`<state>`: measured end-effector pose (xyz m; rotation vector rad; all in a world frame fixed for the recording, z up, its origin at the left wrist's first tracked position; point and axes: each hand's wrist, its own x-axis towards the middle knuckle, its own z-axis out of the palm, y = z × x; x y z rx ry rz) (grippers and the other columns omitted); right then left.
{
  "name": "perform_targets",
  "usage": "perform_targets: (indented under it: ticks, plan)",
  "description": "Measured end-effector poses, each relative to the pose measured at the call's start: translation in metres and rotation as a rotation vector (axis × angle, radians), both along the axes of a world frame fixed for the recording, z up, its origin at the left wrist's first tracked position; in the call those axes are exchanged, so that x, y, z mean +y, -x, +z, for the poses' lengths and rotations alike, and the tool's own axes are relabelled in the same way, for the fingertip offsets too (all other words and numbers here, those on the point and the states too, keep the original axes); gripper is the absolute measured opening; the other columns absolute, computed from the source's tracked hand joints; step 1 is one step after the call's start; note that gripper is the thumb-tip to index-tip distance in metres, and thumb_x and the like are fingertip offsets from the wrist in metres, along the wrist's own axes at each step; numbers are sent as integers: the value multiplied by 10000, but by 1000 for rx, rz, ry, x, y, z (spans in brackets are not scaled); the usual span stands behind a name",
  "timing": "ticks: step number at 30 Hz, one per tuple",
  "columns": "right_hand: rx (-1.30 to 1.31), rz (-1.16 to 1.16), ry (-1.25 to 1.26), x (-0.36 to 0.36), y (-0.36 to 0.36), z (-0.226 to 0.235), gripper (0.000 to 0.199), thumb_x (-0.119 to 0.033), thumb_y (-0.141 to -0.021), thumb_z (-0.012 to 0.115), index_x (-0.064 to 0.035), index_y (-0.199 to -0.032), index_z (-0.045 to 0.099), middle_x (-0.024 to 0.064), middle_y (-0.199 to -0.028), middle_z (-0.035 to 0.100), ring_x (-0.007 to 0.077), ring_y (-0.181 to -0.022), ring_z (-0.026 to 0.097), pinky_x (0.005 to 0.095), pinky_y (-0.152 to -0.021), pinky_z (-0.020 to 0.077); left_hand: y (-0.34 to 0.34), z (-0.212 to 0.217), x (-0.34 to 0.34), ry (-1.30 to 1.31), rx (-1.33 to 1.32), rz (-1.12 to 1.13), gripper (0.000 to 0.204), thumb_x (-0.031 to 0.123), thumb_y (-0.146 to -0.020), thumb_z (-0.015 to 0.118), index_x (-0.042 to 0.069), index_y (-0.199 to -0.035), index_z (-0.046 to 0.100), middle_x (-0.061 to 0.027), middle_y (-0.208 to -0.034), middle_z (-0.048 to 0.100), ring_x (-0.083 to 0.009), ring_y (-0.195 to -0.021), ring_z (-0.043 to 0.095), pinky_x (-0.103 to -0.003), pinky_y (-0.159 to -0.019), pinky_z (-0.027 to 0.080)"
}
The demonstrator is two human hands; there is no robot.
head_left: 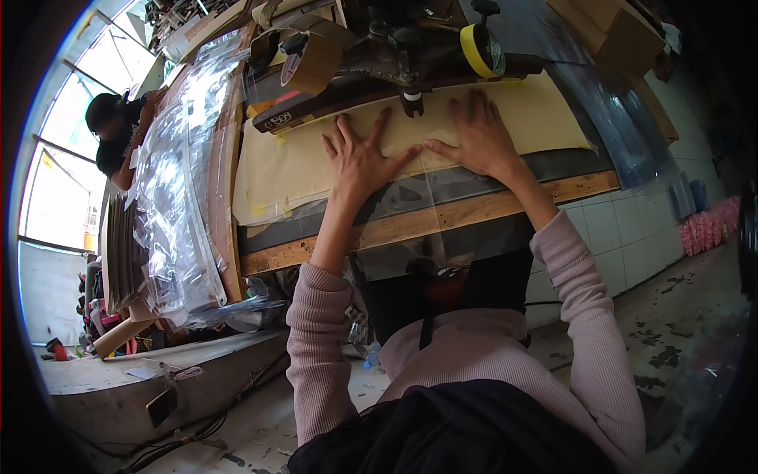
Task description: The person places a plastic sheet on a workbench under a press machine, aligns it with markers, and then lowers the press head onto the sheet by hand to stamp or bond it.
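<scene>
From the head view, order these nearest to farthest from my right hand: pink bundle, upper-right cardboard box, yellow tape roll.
From your right hand, spread on the tan sheet:
1. Yellow tape roll, just ahead.
2. Cardboard box, ahead and to the right.
3. Pink bundle, low at the far right.

I hold the left hand and the right hand palms down, fingers spread, thumb tips nearly meeting, both arms extended forward.

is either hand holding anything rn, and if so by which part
Nothing looks gripped: the left hand and right hand lie palm down, fingers spread, over the cream sheet.
</scene>
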<state>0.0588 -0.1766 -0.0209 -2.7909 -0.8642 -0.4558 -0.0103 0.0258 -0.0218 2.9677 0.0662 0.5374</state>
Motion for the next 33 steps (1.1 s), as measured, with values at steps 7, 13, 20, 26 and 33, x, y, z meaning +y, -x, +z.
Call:
perform_targets:
  ticks: [7, 13, 20, 26, 33]
  plan:
    - [-87, 5, -51, 0, -4, -7, 917, -718, -748, 512, 54, -1240, 467, 413, -1248, 381, 504, -1211, 390, 510, -1028, 302, -2, 2, -1, 14, 37, 8, 828, 747, -711, 527, 304, -1396, 387, -361, -1293, 293, -523, -1244, 298, -577, -1028, 239]
    - [-102, -2, -49, 1, -7, -9, 915, -717, -745, 514, 50, -1242, 469, 407, -1251, 383, 499, -1210, 396, 511, -1025, 307, -4, 2, 0, 102, 41, -9, 847, 744, -687, 555, 281, -1382, 414, -362, -1346, 252, -491, -1327, 193, -662, -1023, 170]
    - [-84, -2, -48, 0, -9, -9, 923, -728, -746, 500, 41, -1255, 462, 405, -1282, 357, 497, -1233, 377, 518, -1035, 294, -5, 3, -1, 109, 51, 9, 850, 758, -688, 539, 283, -1382, 414, -353, -1372, 231, -488, -1340, 171, -660, -1027, 166]
    - [-63, -9, -47, 3, -14, -11, 933, -733, -747, 495, 40, -1268, 456, 407, -1304, 337, 504, -1257, 346, 519, -1050, 280, -9, 3, 1, 57, 86, 26, 832, 768, -709, 506, 330, -1401, 362, -348, -1388, 185, -513, -1320, 198, -620, -1056, 163]
    - [-63, -6, -71, 2, -13, -8, 929, -739, -742, 497, 38, -1251, 472, 403, -1288, 357, 504, -1243, 363, 514, -1042, 292, -11, -3, 1, 108, -21, 26, 950, 774, -680, 530, 154, -1388, 395, -345, -1374, 246, -461, -1342, 185, -659, -1025, 162]
